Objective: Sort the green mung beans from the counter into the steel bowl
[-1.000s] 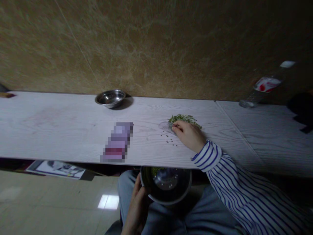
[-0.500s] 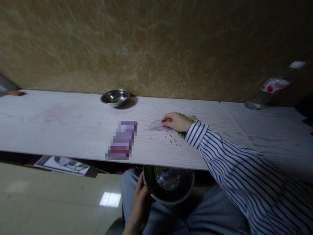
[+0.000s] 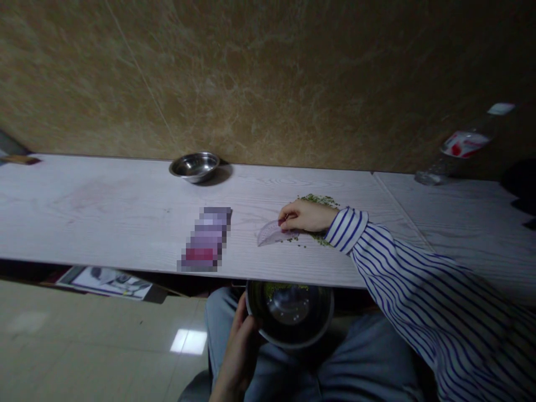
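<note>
My right hand (image 3: 305, 216), in a blue-striped sleeve, pinches a clear plastic protractor (image 3: 271, 233) and holds it edge-down on the pale wooden table (image 3: 104, 212). Small green beans (image 3: 319, 199) lie in a heap behind the hand, and a few loose ones sit just under the protractor's edge. Below the table's front edge, my left hand (image 3: 237, 352) grips the rim of a steel bowl (image 3: 290, 315) held over my lap. Some green beans lie inside that bowl at its far side.
A second, smaller steel bowl (image 3: 194, 166) stands at the back of the table by the brown marble wall. A blurred purple flat object (image 3: 206, 239) lies left of the protractor. A plastic bottle (image 3: 460, 146) lies at the far right. Papers (image 3: 104, 282) rest on the floor.
My right hand swung the protractor left past the loose beans, then drew it back toward the front edge, pulling the scattered beans along. The left hand and bowl stayed put.
</note>
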The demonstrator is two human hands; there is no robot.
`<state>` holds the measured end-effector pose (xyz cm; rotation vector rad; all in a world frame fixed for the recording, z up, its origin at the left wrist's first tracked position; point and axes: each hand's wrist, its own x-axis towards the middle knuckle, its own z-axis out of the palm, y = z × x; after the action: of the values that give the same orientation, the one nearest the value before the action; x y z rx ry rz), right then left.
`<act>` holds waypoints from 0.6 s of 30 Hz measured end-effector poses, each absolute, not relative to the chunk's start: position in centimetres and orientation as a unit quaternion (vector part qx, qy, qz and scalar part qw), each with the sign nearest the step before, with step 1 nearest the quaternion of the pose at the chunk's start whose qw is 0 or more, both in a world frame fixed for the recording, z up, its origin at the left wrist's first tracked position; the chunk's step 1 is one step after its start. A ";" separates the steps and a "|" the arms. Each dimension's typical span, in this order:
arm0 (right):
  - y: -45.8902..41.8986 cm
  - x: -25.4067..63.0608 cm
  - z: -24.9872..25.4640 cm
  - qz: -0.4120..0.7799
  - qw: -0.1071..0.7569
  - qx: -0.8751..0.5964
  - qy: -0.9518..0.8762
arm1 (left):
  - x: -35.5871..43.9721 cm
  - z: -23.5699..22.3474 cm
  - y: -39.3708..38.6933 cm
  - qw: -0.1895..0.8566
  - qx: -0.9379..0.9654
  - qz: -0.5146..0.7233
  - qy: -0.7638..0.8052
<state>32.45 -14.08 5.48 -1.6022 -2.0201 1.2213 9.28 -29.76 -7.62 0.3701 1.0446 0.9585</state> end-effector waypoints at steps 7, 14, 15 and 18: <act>-15.9 32.8 5.6 0.478 0.134 -0.528 -0.689 | 9.8 -7.1 -30.0 0.746 0.176 0.434 0.473; -18.7 34.2 6.8 0.371 0.197 -0.581 -0.697 | 10.3 -6.9 -30.3 0.751 0.169 0.429 0.474; -19.1 34.6 6.8 0.353 0.208 -0.594 -0.692 | 10.4 -6.9 -30.3 0.750 0.170 0.428 0.475; -20.3 35.6 6.4 0.324 0.238 -0.630 -0.665 | 10.6 -6.9 -30.4 0.748 0.183 0.430 0.472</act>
<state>35.62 -20.33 6.37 -1.7247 -1.8217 0.8874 10.56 -30.43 -6.87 0.3995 1.0322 0.9406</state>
